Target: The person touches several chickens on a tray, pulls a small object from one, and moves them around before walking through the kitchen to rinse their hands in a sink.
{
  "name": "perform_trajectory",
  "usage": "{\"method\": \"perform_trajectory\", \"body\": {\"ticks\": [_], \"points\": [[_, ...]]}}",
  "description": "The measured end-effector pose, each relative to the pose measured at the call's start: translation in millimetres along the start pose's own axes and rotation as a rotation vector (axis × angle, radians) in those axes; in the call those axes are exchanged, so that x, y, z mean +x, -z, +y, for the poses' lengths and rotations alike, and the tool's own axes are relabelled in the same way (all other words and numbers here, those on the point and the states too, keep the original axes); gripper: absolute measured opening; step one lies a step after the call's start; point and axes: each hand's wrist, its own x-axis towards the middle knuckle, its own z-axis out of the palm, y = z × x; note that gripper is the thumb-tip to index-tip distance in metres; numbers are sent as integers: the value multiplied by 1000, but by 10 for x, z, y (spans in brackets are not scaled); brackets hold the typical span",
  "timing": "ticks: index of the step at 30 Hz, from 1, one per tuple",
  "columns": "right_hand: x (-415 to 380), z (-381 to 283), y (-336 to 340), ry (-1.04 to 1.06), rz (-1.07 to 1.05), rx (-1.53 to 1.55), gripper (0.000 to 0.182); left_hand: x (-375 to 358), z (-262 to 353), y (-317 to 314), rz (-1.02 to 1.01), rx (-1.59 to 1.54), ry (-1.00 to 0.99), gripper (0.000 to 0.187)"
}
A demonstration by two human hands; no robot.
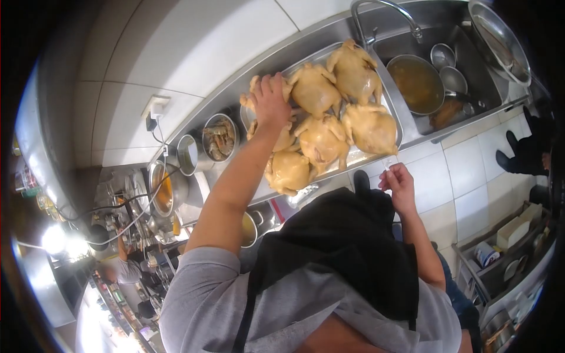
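Several whole plucked chickens, pale yellow and shiny, lie in two rows on a large metal tray (pixel 356 156). My left hand (pixel 271 100) reaches to the tray's far left corner, its fingers curled over a whole chicken (pixel 253 101) that it partly hides. Near the tray's front right edge, my right hand (pixel 399 182) is closed in a pinch. A small white strip (pixel 387 165) sticks up from its fingertips; what it is I cannot make out. The nearest bird to this hand is a chicken (pixel 371 130) at the front right.
Right of the tray is a sink with a pot of cloudy liquid (pixel 416 85), ladles (pixel 453 79) and a faucet (pixel 385 9). Metal bowls (pixel 220 137) stand to the left, under hanging cords (pixel 158 132). Another person (pixel 126 270) is at the far left; someone's dark shoes (pixel 513 154) show at right.
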Motion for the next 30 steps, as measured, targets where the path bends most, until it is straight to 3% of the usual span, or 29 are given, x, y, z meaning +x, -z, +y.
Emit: {"method": "perform_trajectory", "body": {"ticks": [12,14,18,20,22,24,30], "points": [[152,-31,-15,53,-29,-41,9,-21,-26,23,21,-7,-69,93],[232,-118,-240,51,-94,-128,9,-13,-3,-32,28,16,-64,93],[602,-142,-810,279,-169,-342,11,-9,-40,-9,40,1,-88,90],[743,-352,-1160,265,-153,-575,17,13,-110,26,4,-37,-175,90],[940,-310,-1532,312,-86,-541,19,24,-212,85,-4,-84,-219,88],[998,-591,-1886,200,-81,-687,19,38,-338,192,-50,-205,-409,86],[1308,-427,-2228,246,21,-851,18,104,-532,47,-48,-254,-417,86]]}}
